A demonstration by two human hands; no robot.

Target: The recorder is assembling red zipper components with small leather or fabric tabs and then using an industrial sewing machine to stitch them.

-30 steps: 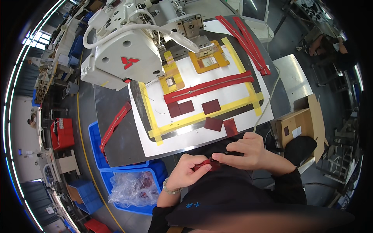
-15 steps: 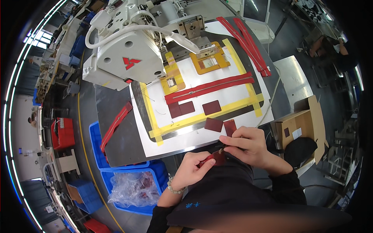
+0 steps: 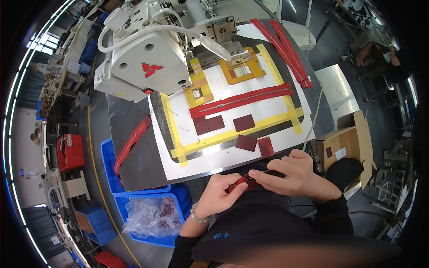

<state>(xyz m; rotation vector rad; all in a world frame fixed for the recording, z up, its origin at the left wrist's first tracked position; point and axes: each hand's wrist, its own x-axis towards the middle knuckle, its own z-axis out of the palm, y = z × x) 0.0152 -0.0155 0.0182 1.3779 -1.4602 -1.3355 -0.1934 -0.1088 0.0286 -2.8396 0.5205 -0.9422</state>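
Note:
In front of my body, at the table's near edge, both hands are close together. My left hand (image 3: 220, 193), with a beaded bracelet at its wrist, pinches a small red piece (image 3: 237, 184) between thumb and fingers; most of it is covered. The fingertips of my right hand (image 3: 286, 175) meet the piece from the other side, closed around a thin dark tool (image 3: 267, 172) that they largely hide. Just beyond the right hand, dark red rectangular patches (image 3: 246, 143) lie on white paper. Farther off, a red zipper (image 3: 241, 101) lies across the yellow-taped work area.
A white sewing machine (image 3: 143, 60) stands over the table's far left, beside yellow frames (image 3: 243, 71). More red zippers lie at the right (image 3: 286, 53) and left (image 3: 133, 144) edges. Blue bins (image 3: 185, 207) with clear plastic stand lower left; an open cardboard box (image 3: 357, 147) is at right.
My right hand has shifted slightly, its fingers stretching farther over the piece in my left hand. Less of the dark red part between the hands shows now. The left hand has barely moved.

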